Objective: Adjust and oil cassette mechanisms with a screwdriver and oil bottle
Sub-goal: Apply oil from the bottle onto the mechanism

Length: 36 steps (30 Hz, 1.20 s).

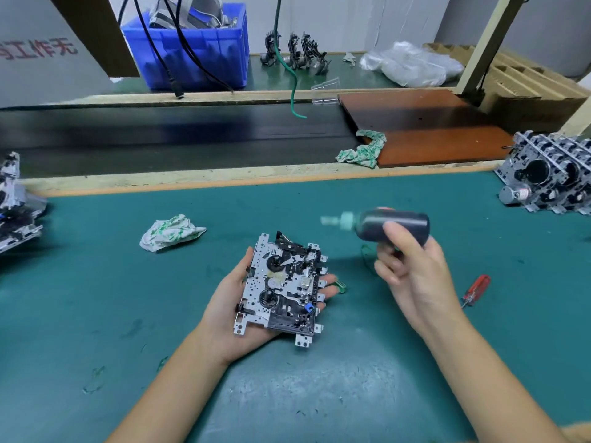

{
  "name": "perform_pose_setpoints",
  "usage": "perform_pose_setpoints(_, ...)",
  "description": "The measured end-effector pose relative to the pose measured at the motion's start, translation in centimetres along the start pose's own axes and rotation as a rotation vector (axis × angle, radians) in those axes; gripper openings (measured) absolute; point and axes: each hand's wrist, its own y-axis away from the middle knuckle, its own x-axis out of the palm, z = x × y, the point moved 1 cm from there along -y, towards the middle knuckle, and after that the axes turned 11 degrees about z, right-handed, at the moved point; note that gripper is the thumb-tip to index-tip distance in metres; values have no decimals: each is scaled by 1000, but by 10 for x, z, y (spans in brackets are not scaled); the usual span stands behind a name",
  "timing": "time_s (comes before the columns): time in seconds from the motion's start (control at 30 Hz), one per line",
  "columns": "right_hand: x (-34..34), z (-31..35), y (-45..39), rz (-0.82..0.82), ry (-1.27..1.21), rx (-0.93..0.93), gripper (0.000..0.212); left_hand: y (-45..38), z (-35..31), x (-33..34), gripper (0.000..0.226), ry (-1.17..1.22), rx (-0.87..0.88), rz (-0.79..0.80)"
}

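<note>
A metal cassette mechanism (281, 286) with black gears and a blue part lies flat in my left hand (230, 302), palm up above the green mat, fingers reaching under its right edge. My right hand (412, 270) grips a dark oil bottle (393, 225) held sideways, its pale nozzle pointing left, blurred. The bottle hangs up and to the right of the mechanism, apart from it. A red-handled screwdriver (476, 289) lies on the mat right of my right hand.
A crumpled white-green rag (169, 233) lies on the mat at the left. Stacks of mechanisms stand at the right edge (550, 180) and left edge (16, 206). Behind the wooden rail are a dark belt, another rag (361, 150), a brown board and a blue bin (192, 46).
</note>
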Motion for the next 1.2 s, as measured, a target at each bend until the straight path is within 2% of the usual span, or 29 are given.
perform_pose_setpoints(0.07,4,-4,-1,-50,-200,73,30,0,0,0,78,-4,-2,0)
perform_pose_setpoints(0.13,8,-7,-1,-100,-268,125,36,-1,0,1,77,-12,7,6)
perform_pose_setpoints(0.2,11,-10,1,-116,-205,122,38,-2,0,1,76,-23,11,3)
perform_pose_setpoints(0.37,17,-16,5,-113,96,-42,32,-2,0,3,76,-26,11,8)
perform_pose_setpoints(1.2,12,-20,3,-117,189,-67,30,-1,-1,4,76,-41,-1,-9)
